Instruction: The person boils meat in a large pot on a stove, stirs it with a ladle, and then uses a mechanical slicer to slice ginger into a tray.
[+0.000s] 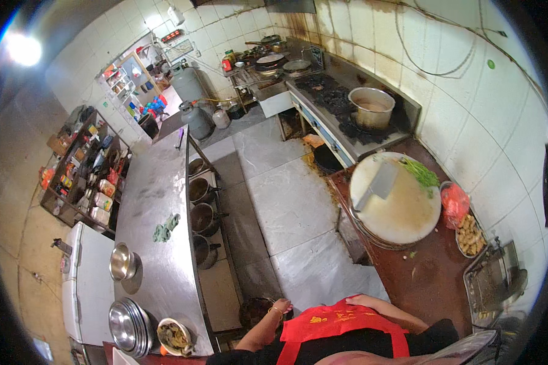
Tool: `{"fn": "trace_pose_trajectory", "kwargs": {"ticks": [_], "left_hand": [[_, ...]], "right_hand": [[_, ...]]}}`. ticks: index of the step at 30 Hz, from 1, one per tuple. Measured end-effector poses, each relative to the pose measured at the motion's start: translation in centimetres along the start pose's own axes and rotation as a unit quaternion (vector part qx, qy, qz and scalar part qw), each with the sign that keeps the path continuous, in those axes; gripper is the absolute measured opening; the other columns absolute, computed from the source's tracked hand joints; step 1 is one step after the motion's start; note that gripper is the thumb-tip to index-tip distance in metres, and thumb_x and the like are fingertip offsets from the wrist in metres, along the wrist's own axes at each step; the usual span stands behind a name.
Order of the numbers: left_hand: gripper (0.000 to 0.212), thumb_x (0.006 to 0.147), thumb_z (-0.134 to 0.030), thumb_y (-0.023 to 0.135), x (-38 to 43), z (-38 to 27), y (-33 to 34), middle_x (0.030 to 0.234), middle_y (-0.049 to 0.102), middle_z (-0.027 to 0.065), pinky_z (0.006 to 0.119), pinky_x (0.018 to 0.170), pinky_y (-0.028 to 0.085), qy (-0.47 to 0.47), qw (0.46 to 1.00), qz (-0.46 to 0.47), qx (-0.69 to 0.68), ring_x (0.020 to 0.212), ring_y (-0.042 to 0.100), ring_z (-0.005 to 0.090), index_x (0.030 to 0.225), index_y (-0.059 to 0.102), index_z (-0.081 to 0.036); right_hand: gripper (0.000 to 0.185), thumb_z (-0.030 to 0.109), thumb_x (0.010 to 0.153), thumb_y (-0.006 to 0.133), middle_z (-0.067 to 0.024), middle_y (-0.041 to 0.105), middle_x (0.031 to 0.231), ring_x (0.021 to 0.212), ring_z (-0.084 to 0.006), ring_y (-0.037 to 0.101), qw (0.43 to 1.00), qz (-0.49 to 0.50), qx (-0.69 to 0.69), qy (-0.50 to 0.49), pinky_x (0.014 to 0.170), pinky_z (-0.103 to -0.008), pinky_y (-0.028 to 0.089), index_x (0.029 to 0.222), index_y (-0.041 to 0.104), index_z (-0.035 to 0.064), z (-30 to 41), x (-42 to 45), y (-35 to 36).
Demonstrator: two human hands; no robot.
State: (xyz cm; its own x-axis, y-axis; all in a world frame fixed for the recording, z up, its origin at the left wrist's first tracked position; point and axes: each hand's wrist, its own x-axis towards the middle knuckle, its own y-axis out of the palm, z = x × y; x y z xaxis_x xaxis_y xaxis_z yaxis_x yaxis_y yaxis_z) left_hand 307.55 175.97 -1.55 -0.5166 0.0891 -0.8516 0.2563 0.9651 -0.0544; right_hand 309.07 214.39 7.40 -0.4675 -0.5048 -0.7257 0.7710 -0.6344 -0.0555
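Observation:
My left hand (282, 306) hangs low beside the red apron (338, 315), a gold-coloured bracelet at its wrist. Its fingers look loosely curled, and nothing in them is visible. Against the apron's upper edge lies my right hand (359, 300), its fingers partly hidden. Ahead on the right, a round white chopping board (411, 214) sits on a brown counter (392, 269). A cleaver (380, 182) lies flat on the board, with green herbs (419, 171) near the far right rim. Neither hand touches the board or the cleaver.
Along the right wall stand a gas range with a metal pot (372, 112), a red plastic bag (455, 203) and a bowl of ginger (470, 237). To my left, a steel table (157, 182) holds a green cloth (166, 228), stacked bowls (130, 326) and a food bowl (173, 337).

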Motion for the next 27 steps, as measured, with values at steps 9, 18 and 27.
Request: {"fn": "trace_pose_trajectory", "kwargs": {"ticks": [9, 18, 27], "left_hand": [[0.022, 0.085, -0.024, 0.050, 8.5, -5.4, -7.9, 0.073, 0.061, 0.0039, 0.025, 0.043, 0.043, -0.059, 0.979, 0.019, -0.196, 0.054, 0.055, 0.0117, 0.094, 0.056, -0.005], [0.023, 0.085, -0.026, 0.052, 12.0, -17.0, -24.1, 0.082, 0.063, 0.0067, 0.027, 0.049, 0.045, -0.131, 0.984, -0.112, -0.048, 0.058, 0.057, 0.0151, 0.095, 0.055, -0.006], [0.031, 0.086, -0.032, 0.048, 19.8, -24.2, -39.5, 0.087, 0.062, 0.0033, 0.034, 0.070, 0.046, 0.087, 0.993, -0.080, -0.003, 0.079, 0.058, 0.0204, 0.102, 0.057, -0.007]], "right_hand": [[0.043, 0.038, 0.088, 0.045, -0.0050, 0.059, 0.107, 0.094, -0.0135, 0.053, 0.973, -0.059, 0.222, 0.037, 0.080, -0.0291, 0.039, 0.116, 0.050, 0.0059, 14.9, 8.7, -10.8], [0.027, 0.028, 0.087, 0.053, -0.0045, 0.063, 0.087, 0.079, -0.0122, 0.056, 0.974, -0.025, 0.201, -0.104, 0.072, -0.0252, 0.044, 0.091, 0.064, 0.0032, 32.7, 27.4, -28.1], [0.025, 0.026, 0.084, 0.057, -0.0030, 0.064, 0.080, 0.068, -0.0081, 0.054, 0.917, 0.023, 0.138, -0.374, 0.062, -0.0226, 0.043, 0.086, 0.064, 0.0019, 69.0, 46.2, -38.3]]}}
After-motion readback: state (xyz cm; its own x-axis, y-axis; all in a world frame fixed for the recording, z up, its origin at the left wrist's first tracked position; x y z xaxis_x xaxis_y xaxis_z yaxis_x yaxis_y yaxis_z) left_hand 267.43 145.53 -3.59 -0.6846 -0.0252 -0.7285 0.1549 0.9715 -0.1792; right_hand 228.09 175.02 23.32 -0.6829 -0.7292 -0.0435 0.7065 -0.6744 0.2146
